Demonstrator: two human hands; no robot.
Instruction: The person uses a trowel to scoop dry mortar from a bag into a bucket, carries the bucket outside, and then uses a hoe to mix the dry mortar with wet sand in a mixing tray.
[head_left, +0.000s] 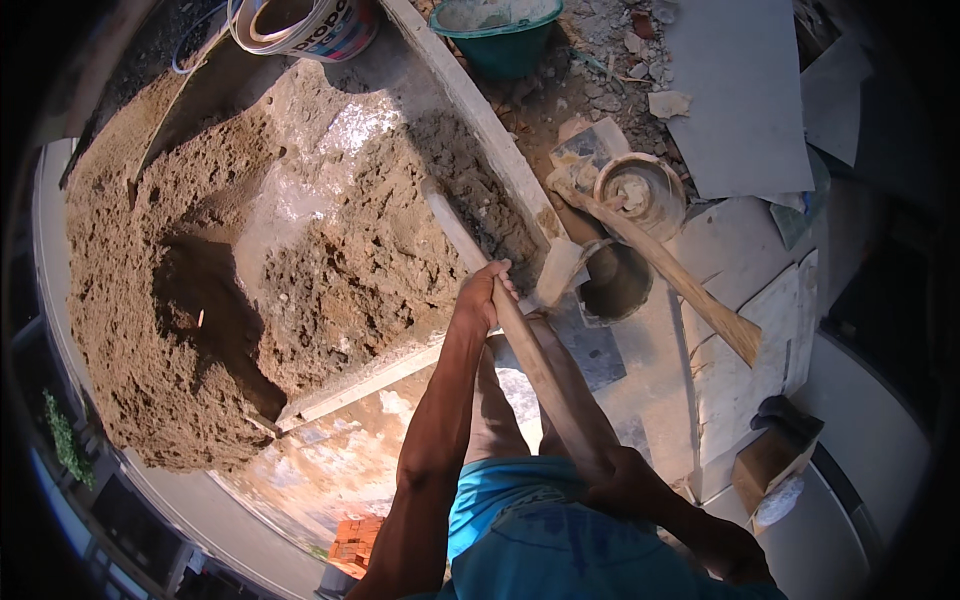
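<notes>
A long wooden tool handle (536, 356) runs from the mortar mix up towards my waist. Its far end is sunk in or hidden behind the damp mix, so the tool's head cannot be seen. My left hand (486, 291) is closed around the middle of the shaft. Near the top end, close to my shorts, my right hand (609, 469) grips it in shadow. Wet sandy mortar (375, 232), partly brown and partly grey with a shiny wet patch, lies in a board-edged mixing trough (480, 120).
Heaped sand (127, 322) rises on the left. A white plastic bucket (330, 34) and a green tub (499, 37) stand at the top. Right of the trough are a round container (641, 195), a dark bucket (615, 281) and another wooden handle (675, 274). Bricks (355, 544) are stacked lower left.
</notes>
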